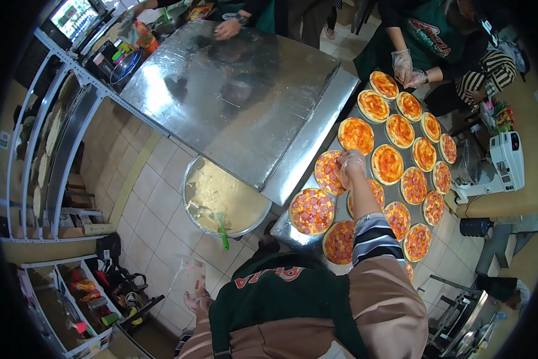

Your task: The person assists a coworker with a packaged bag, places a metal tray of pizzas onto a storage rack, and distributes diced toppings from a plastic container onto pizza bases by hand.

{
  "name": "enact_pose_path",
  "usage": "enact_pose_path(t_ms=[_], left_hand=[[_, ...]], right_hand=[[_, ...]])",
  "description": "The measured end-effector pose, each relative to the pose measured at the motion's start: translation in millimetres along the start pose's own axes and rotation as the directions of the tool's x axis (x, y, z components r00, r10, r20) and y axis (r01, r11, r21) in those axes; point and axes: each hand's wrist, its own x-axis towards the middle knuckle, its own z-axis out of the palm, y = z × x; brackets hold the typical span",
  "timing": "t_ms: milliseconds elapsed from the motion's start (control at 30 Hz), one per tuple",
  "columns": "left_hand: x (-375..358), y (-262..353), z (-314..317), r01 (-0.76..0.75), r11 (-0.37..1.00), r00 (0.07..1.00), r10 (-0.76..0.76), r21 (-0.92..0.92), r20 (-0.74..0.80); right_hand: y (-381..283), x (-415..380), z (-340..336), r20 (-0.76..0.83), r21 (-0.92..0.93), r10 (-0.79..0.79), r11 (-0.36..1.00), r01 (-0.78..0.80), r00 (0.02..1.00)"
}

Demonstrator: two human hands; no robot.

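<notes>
My right hand [352, 167], in a clear plastic glove, is over the right edge of a small pizza [328, 173] topped with diced pink meat. Its fingers look bunched and point down at the topping; what they hold is hidden. Low on the left, my left hand [197, 300] grips a clear plastic bag [187, 276] with a few pink bits in it. Nearer me lies another meat-topped pizza [311, 211]. Beyond my right hand, a pizza base with only red sauce and some yellow [356, 136] sits among several like it.
A co-worker's gloved hands [402, 67] are at the far pizzas. Another person's hand [227, 29] rests on the steel table [263, 113]. Below its edge stands a large bowl of dough [227, 191] with a green-handled tool [223, 230]. A white mixer [502, 164] stands right.
</notes>
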Motion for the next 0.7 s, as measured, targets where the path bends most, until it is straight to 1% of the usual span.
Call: enact_pose_path(t_ms=[33,67,133,167,233,367,467,500,533,567,600,667,700], left_hand=[[4.2,2.3,-1.8,0.004,1.0,1.0,-0.004,-0.003,0.007],[8.4,4.0,-3.4,0.009,1.0,1.0,-0.009,-0.005,0.014],[16.2,4.7,-6.0,0.02,1.0,0.999,-0.02,-0.01,0.03],[21.5,4.5,-8.0,0.027,1.0,0.999,-0.026,-0.012,0.039],[32.0,4.2,-11.7,0.041,0.999,0.998,-0.04,-0.012,0.057],[48.8,3.4,-16.5,0.064,0.998,0.994,-0.063,-0.005,0.094],[55.4,4.7,-16.2,0.072,0.997,0.991,-0.072,0.007,0.115],[55.2,6.7,-13.3,0.063,0.996,0.989,-0.071,0.061,0.13],[55.0,9.2,-10.4,0.053,0.992,0.987,-0.069,0.113,0.145],[44.0,9.6,-0.7,0.051,0.992,0.987,-0.068,0.115,0.147],[25.1,7.5,13.2,0.051,0.995,0.989,-0.062,0.084,0.133],[11.9,5.0,22.9,0.048,0.997,0.991,-0.054,0.053,0.119],[9.8,4.5,24.3,0.047,0.997,0.994,-0.052,0.056,0.097]], right_hand=[[2.5,0.9,-3.9,0.025,0.205,-0.084,0.976,0.077,0.996],[-3.5,-5.0,-11.8,0.022,0.204,-0.084,0.976,0.078,0.996],[-26.3,-26.9,-32.1,0.163,0.285,0.115,0.945,-0.158,0.98],[-25.7,-31.8,-37.0,0.158,0.286,0.114,0.946,-0.156,0.981],[-21.0,-43.7,-46.1,0.232,0.496,0.103,0.843,-0.208,0.967],[-9.9,-55.0,-58.2,0.219,0.467,0.127,0.857,-0.218,0.967],[1.7,-51.3,-56.0,0.151,0.507,0.196,0.826,-0.246,0.969],[4.9,-49.0,-55.8,0.148,0.512,0.197,0.823,-0.245,0.969],[7.4,-46.0,-55.0,0.171,0.446,0.182,0.862,-0.24,0.968],[9.5,-43.8,-54.1,0.196,0.376,0.169,0.897,-0.233,0.966],[10.7,-43.4,-52.9,0.196,0.38,0.169,0.895,-0.234,0.966],[13.3,-41.9,-50.0,0.12,0.196,0.078,0.975,-0.101,0.99],[20.8,-33.7,-44.4,0.121,0.198,0.079,0.975,-0.102,0.989]])
